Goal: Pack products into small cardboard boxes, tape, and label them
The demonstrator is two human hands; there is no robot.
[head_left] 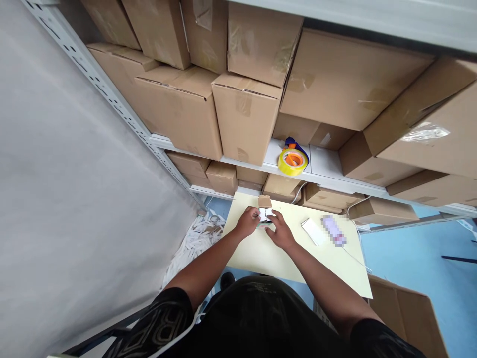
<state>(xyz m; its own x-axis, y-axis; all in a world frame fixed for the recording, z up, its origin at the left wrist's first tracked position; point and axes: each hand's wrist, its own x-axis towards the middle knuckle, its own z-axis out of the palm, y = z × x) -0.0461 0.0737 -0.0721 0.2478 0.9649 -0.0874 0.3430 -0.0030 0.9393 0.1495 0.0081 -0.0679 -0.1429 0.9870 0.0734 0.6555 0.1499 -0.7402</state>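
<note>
Bracketing small open box (265,201) | white pieces (265,215) inside | left fingers (254,212), right fingers (277,215): grip unclear

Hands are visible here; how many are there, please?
2: the left hand and the right hand, at the left and right sides of a small open box over the pale table.
</note>
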